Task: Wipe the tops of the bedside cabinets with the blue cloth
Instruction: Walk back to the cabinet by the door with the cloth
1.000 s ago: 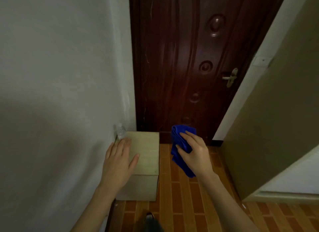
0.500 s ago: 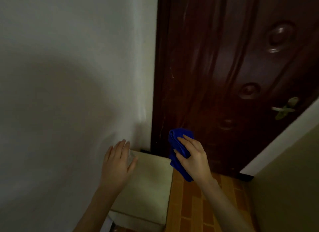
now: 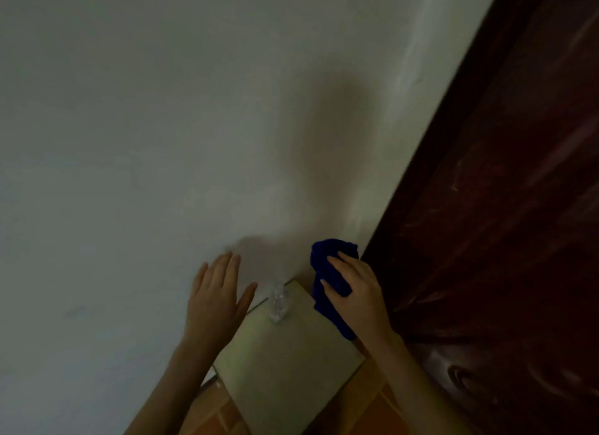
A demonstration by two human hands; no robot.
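**Floor** (image 3: 366, 412): orange-brown tiles with pale joints, along the bottom edge, in front of and to the right of the cabinet.

**Left forearm** (image 3: 175, 379), **right forearm** (image 3: 411, 379): bare, rising from the bottom edge, one on each side of the cabinet.

**Bedside cabinet** (image 3: 285, 363): pale yellowish flat top, seen at a tilt. Its left side runs along the wall and its far corner sits in the angle between wall and door. The near half of the top is bare.

**Left hand** (image 3: 217, 301): wide, holding nothing. The fingers are straight and close together, and the thumb is spread out to the right. It sits at the cabinet's left edge, in front of the wall. Whether it touches the wall or the cabinet cannot be told.

**Clear bottle** (image 3: 279, 301): small, transparent and blurred. It stands upright on the far left part of the cabinet top, just beside the left thumb and apart from it.

**Right hand** (image 3: 356, 298): fingers curled across the cloth, gripping it, over the cabinet's far right edge.

**Blue cloth** (image 3: 327, 266): deep blue and bunched. One lump shows above the fingers, and a tail hangs below the palm along the cabinet's right edge. Whether it touches the top cannot be told.

**Wall** (image 3: 162, 126): plain, pale grey-white, filling the upper left. A soft dark shadow lies on it above the hands.

**Door** (image 3: 518, 207): dark reddish-brown, glossy wood with raised moulding, filling the right side.
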